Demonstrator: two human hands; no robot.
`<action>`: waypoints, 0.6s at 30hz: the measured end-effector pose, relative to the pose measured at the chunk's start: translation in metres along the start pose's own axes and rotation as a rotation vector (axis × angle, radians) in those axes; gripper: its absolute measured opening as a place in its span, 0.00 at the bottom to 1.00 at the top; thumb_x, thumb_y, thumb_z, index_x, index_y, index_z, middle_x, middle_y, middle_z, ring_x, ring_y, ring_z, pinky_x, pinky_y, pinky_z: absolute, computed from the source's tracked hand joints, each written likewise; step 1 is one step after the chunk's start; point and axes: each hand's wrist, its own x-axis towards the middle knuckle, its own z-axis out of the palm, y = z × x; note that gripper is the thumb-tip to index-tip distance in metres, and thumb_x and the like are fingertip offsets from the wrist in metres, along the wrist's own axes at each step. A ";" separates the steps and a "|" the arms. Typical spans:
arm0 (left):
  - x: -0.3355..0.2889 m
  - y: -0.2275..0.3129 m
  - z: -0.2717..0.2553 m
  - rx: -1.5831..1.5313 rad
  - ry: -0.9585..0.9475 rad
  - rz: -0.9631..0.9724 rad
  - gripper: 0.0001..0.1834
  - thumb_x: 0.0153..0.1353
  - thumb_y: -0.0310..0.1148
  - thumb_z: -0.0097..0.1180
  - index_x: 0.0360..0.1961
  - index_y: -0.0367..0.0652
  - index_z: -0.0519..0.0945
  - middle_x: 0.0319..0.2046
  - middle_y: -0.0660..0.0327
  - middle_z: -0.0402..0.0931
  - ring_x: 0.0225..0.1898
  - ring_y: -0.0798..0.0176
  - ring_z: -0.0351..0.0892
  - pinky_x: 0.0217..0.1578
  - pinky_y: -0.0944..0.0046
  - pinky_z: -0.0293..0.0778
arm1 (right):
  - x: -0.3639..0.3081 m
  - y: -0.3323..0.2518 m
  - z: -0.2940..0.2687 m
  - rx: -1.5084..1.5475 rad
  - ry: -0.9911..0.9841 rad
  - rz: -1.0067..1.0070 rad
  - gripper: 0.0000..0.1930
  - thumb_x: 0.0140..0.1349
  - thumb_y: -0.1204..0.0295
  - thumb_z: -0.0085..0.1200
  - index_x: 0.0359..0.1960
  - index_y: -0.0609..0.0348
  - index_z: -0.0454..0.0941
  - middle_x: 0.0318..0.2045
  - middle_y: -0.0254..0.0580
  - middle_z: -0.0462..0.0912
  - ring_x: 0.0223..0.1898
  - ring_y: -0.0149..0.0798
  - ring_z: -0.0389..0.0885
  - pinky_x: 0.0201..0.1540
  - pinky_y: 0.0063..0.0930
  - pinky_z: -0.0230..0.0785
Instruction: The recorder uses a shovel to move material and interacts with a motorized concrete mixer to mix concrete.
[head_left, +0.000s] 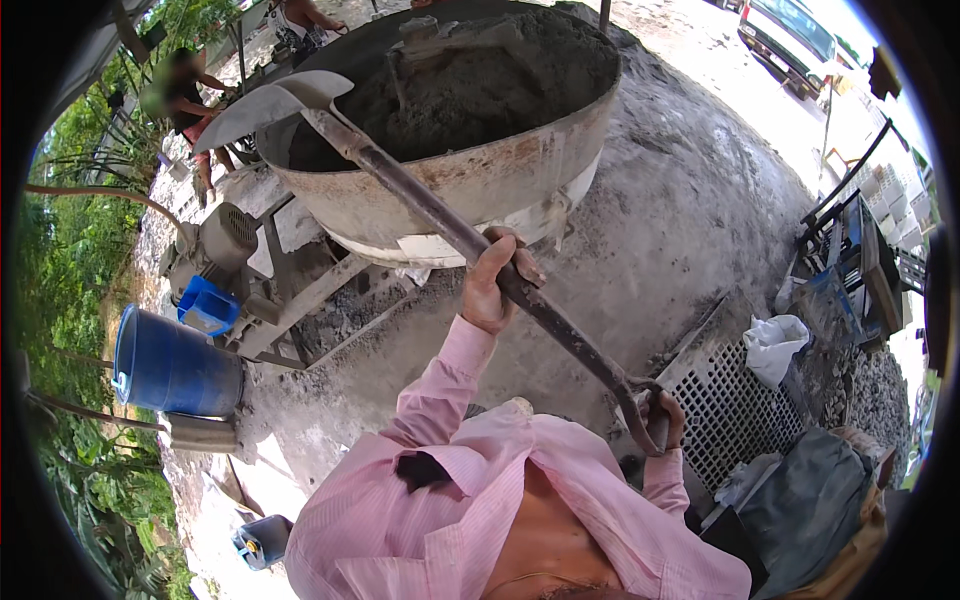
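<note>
A long-handled shovel [430, 210] slants across the middle of the view, its blade up at the far left and its grip end low at the right. My left hand [495, 280] is wrapped round the middle of the shaft. At the handle end, my right hand [664, 420] is closed on the grip, its fingers partly hidden. The metal blade hangs over the left rim of a big round mixer pan [400, 180], with no load visible on it. Grey sandy mix [480, 90] is heaped inside the pan.
A motor [228, 235], a blue barrel [180, 360] and a blue jug [208, 305] stand at the left. Two people [190, 105] are beyond the pan. At the right are a perforated crate [735, 400], a white bag [775, 348] and a metal frame [850, 270].
</note>
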 end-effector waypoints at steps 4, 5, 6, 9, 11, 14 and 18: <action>0.042 -0.019 0.008 0.005 -0.053 -0.182 0.15 0.62 0.42 0.61 0.39 0.41 0.75 0.21 0.59 0.76 0.23 0.60 0.79 0.30 0.57 0.79 | 0.004 0.012 0.004 0.228 0.017 -0.117 0.08 0.67 0.65 0.54 0.36 0.56 0.78 0.24 0.38 0.79 0.18 0.34 0.76 0.21 0.34 0.73; 0.052 -0.029 0.008 0.001 -0.054 -0.177 0.15 0.62 0.42 0.61 0.39 0.41 0.75 0.21 0.59 0.76 0.23 0.60 0.79 0.30 0.57 0.79 | 0.007 0.016 -0.008 0.174 -0.052 -0.198 0.10 0.72 0.63 0.48 0.40 0.57 0.76 0.27 0.34 0.76 0.18 0.31 0.73 0.20 0.29 0.68; 0.059 -0.041 0.000 0.021 -0.002 -0.231 0.16 0.63 0.44 0.59 0.39 0.42 0.76 0.22 0.59 0.76 0.25 0.58 0.80 0.30 0.58 0.79 | 0.007 0.016 -0.010 0.168 -0.056 -0.191 0.10 0.72 0.63 0.48 0.40 0.57 0.76 0.27 0.34 0.76 0.18 0.31 0.73 0.20 0.29 0.68; 0.085 -0.096 -0.048 0.094 0.210 -0.349 0.17 0.63 0.45 0.58 0.38 0.41 0.76 0.22 0.59 0.76 0.26 0.58 0.81 0.30 0.59 0.79 | 0.003 0.020 0.016 0.155 0.164 -0.270 0.10 0.67 0.67 0.54 0.27 0.52 0.73 0.19 0.31 0.71 0.16 0.33 0.72 0.20 0.31 0.66; 0.088 -0.105 -0.041 0.312 0.258 -0.421 0.18 0.61 0.44 0.59 0.37 0.37 0.76 0.22 0.56 0.77 0.25 0.56 0.81 0.30 0.58 0.80 | -0.001 0.026 0.032 0.125 0.201 -0.335 0.10 0.66 0.68 0.55 0.26 0.51 0.73 0.19 0.31 0.71 0.16 0.33 0.72 0.21 0.32 0.67; 0.101 -0.107 -0.038 0.210 0.362 -0.436 0.19 0.59 0.43 0.60 0.36 0.34 0.76 0.22 0.53 0.77 0.23 0.55 0.80 0.28 0.57 0.80 | 0.000 0.026 0.055 0.079 0.257 -0.346 0.10 0.62 0.70 0.56 0.23 0.51 0.72 0.18 0.31 0.73 0.16 0.34 0.73 0.24 0.34 0.67; 0.098 -0.106 -0.042 0.200 0.353 -0.423 0.17 0.57 0.39 0.63 0.35 0.34 0.77 0.22 0.53 0.78 0.22 0.55 0.80 0.26 0.56 0.80 | 0.008 0.034 0.043 0.144 0.223 -0.357 0.10 0.62 0.70 0.57 0.22 0.51 0.72 0.18 0.31 0.74 0.16 0.35 0.72 0.23 0.33 0.68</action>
